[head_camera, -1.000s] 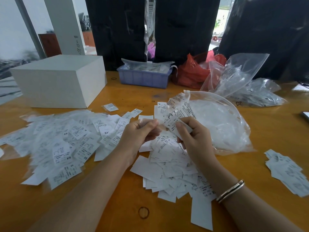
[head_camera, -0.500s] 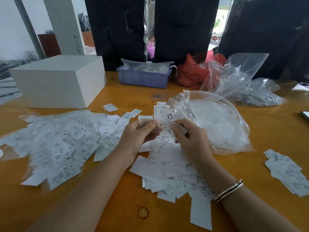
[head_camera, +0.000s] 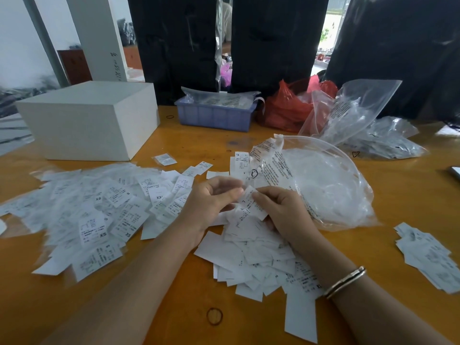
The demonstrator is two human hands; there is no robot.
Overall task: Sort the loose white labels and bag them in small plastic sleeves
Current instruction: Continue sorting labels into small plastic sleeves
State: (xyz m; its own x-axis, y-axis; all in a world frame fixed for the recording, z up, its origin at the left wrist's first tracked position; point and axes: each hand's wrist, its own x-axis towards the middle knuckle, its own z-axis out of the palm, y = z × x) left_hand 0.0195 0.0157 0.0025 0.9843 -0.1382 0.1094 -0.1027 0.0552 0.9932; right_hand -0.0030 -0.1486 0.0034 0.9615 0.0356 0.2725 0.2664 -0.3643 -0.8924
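Thin rectangular paper label — two-handed grip.

From where I was watching, the box sat back left on the table, with the bagged labels spread in front of it. The loose labels were piled in the middle under both hands, the big open bag lay just right of them, and the bin was behind.

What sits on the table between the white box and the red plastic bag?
In the head view, a blue plastic bin holding clear sleeves stands between the white box and the red bag.
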